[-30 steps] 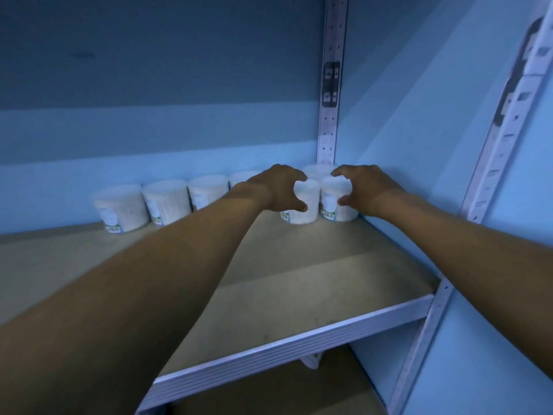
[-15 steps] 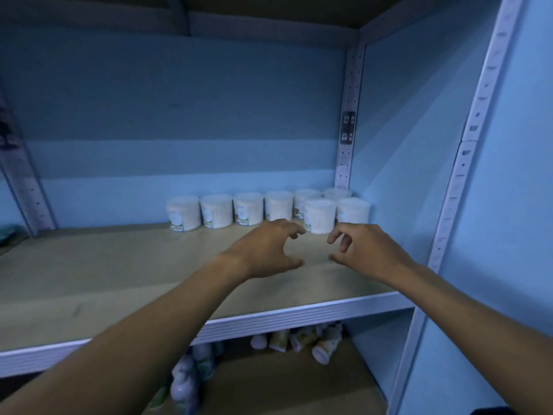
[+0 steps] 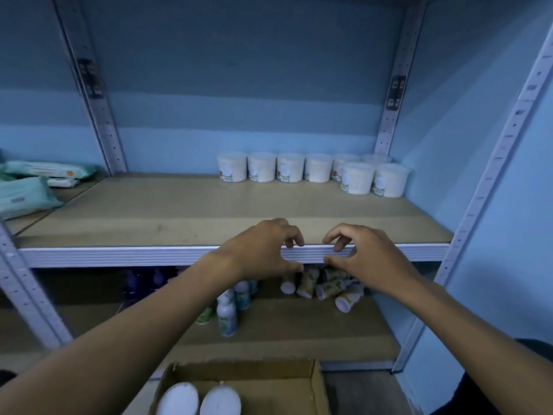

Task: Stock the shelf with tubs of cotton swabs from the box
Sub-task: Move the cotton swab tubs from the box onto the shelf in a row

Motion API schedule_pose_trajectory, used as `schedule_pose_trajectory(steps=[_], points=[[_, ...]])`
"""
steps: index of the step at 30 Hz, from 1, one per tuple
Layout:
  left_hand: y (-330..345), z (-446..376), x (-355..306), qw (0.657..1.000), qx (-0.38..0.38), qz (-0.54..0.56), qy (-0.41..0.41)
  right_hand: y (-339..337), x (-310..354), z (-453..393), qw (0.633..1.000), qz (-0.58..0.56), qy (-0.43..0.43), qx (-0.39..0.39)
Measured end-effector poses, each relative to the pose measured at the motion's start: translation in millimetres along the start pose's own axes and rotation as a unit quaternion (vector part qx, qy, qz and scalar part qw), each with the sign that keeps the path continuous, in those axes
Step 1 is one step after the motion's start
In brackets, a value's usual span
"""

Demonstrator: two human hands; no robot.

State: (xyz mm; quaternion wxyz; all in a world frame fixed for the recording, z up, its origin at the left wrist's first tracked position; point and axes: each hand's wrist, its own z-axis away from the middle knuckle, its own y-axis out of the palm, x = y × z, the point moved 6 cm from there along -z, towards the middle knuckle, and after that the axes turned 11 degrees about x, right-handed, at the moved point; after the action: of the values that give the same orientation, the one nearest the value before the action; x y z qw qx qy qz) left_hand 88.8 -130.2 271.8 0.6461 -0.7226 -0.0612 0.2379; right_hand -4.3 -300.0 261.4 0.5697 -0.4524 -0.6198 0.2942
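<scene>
Hands empty: left hand (image 3: 263,250) and right hand (image 3: 363,254) are held loosely curled, fingers apart, above brown cardboard box (image 3: 317,381); white round plastic tubs (image 3: 357,178) are packed rightward, leaving tan shelf board (image 3: 149,211) free.

**Both hands empty at the shelf edge**

The left hand (image 3: 263,250) and right hand (image 3: 362,256) hover side by side before the shelf's front edge (image 3: 119,255), fingers loosely curled, thumbs below, holding nothing. Both bare forearms reach up from below.
</scene>
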Motion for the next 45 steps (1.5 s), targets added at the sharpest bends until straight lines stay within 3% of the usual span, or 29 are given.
schedule_pose_trajectory(steps=[6,12,19,26,36,45], points=[[17,50,24,0.999,0.018,0.012,-0.031,49,26,9,0.998,-0.047,-0.006,0.031],[40,95,56,0.993,0.083,0.012,-0.079,103,55,4,0.995,-0.033,-0.026,0.087],[91,136,108,0.966,0.169,0.043,-0.190,193,74,-6,0.979,-0.003,-0.019,0.202],[151,160,155,0.939,0.169,0.092,-0.286,265,73,-5,0.955,0.011,0.017,0.295],[227,183,188,0.904,0.227,0.121,-0.341,342,72,9,0.928,-0.008,0.039,0.371],[290,194,207,0.902,0.220,0.139,-0.344,397,57,23,0.900,0.004,0.067,0.431]])
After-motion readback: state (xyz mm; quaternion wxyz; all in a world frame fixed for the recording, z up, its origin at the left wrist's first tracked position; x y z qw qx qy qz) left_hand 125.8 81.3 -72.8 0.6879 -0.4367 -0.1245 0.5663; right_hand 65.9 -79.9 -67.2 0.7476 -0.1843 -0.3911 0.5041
